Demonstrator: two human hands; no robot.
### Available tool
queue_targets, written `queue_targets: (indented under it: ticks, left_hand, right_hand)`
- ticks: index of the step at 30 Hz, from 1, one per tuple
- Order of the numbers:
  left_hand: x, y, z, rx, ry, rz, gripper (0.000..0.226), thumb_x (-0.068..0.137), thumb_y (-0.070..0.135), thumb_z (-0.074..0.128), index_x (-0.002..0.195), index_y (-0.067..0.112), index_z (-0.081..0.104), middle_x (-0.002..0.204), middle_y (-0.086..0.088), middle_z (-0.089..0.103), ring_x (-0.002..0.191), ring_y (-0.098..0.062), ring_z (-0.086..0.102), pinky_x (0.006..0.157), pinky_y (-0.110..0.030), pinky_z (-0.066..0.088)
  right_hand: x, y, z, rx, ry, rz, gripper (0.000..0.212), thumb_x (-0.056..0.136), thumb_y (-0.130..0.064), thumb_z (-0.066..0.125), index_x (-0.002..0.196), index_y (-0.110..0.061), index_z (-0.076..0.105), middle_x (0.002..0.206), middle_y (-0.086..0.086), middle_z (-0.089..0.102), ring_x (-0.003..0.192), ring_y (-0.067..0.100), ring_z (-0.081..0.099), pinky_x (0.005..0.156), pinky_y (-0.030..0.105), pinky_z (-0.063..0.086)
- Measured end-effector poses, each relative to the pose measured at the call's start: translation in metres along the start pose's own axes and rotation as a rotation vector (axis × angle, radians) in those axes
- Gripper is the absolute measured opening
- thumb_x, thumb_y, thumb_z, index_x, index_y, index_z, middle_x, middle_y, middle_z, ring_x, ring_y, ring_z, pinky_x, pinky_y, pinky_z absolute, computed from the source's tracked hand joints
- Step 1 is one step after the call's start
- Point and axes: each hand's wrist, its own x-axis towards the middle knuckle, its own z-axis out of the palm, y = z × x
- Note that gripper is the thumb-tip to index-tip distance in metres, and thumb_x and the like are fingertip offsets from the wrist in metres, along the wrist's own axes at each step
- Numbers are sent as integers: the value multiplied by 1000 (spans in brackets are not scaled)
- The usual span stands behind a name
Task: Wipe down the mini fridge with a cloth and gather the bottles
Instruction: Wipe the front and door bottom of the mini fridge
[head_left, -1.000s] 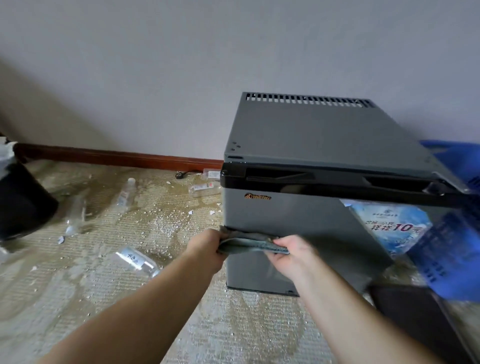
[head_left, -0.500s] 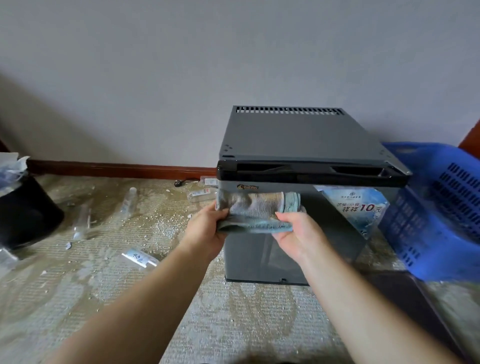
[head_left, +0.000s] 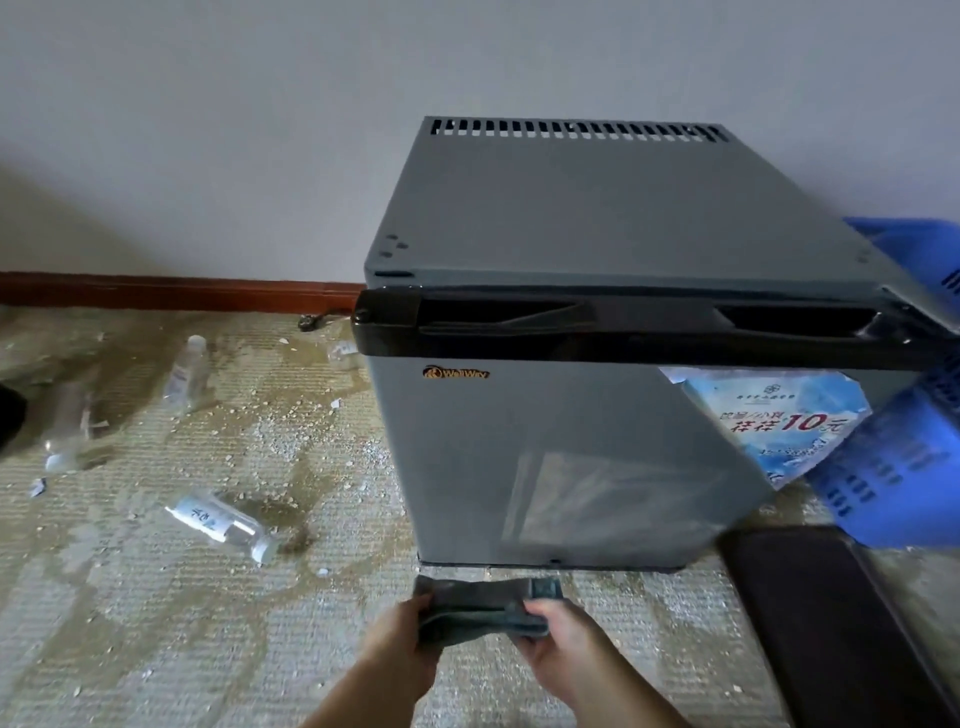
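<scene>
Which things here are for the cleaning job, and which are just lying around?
Job: fridge; cloth, gripped by left hand and right hand; nearest bottle and others beyond it.
Lying about: basket, poster, crumbs.

Grey fridge (head_left: 597, 441), black trim; grey-blue cloth (head_left: 483, 608); blue basket (head_left: 893, 488); beige patterned carpet (head_left: 156, 623)

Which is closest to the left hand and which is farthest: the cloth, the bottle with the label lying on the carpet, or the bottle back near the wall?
1. cloth: gripped in the left hand itself, just in front of the fridge.
2. labelled bottle: lying on the carpet, off to the left.
3. far bottle: farther back on the left, nearer the wall.
</scene>
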Motion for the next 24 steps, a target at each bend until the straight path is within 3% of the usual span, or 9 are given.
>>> queue_targets:
  ticks: [5, 8, 11, 14, 16, 19, 22, 24]
  left_hand:
    - [37, 11, 15, -15, 5, -25, 22, 95, -1, 36, 84, -4, 55, 55, -19, 64, 65, -34, 57, 57, -39, 52]
    - [54, 12, 18, -2, 29, -36, 23, 95, 0, 36, 79, -1, 52, 41, -10, 62, 40, -23, 63, 39, -28, 53]
    - [65, 8, 22, -8, 43, -56, 20, 95, 1, 39, 78, 3, 50, 38, -4, 60, 33, -14, 60, 34, -23, 49]
    - [70, 6, 30, -43, 23, -73, 18, 95, 1, 39, 80, 2, 50, 40, -4, 62, 37, -15, 62, 36, -23, 50]
    - [71, 8, 34, -68, 18, -82, 17, 93, -1, 39, 80, 2, 50, 47, -7, 65, 50, -23, 65, 38, -23, 51]
    - [66, 13, 40, -53, 11, -91, 15, 92, -3, 39, 85, 0, 52, 78, -14, 60, 71, -25, 56, 40, -23, 53]
    - [52, 16, 50, -122, -39, -149, 17, 93, -3, 39, 100, -5, 54, 86, -19, 58, 74, -28, 56, 42, -28, 53]
    - [36, 20, 59, -144, -65, -141, 16, 93, -4, 38, 97, -4, 54, 84, -19, 59, 72, -28, 56, 42, -27, 53]
  right_hand:
    - [52, -3, 17, 88, 49, 24, 19, 93, 12, 37, 79, 5, 48, 77, 21, 53, 67, 29, 51, 28, 27, 47]
    - [76, -10, 23, 107, 87, 39, 21, 93, 12, 36, 78, 4, 48, 77, 21, 52, 66, 29, 50, 27, 26, 45]
    - [92, -15, 20, 71, 109, 65, 19, 93, 10, 37, 80, 4, 49, 75, 19, 51, 66, 27, 49, 26, 24, 44]
    - [98, -22, 14, 13, 125, 74, 14, 93, 10, 39, 85, 8, 50, 81, 21, 52, 71, 27, 51, 29, 23, 46]
    - [98, -27, 9, 14, 104, 66, 11, 92, 11, 39, 87, 9, 49, 85, 23, 52, 75, 28, 53, 35, 26, 51]
    - [88, -38, 5, -10, 64, 24, 14, 91, 11, 39, 84, 3, 48, 87, 18, 51, 77, 28, 55, 47, 31, 57]
    - [71, -49, 7, 63, 82, 18, 13, 91, 12, 41, 85, 4, 49, 86, 22, 54, 76, 30, 58, 40, 30, 56]
    - [53, -58, 11, 131, 88, 6, 11, 91, 12, 41, 86, 5, 49, 83, 25, 55, 74, 32, 58, 35, 32, 53]
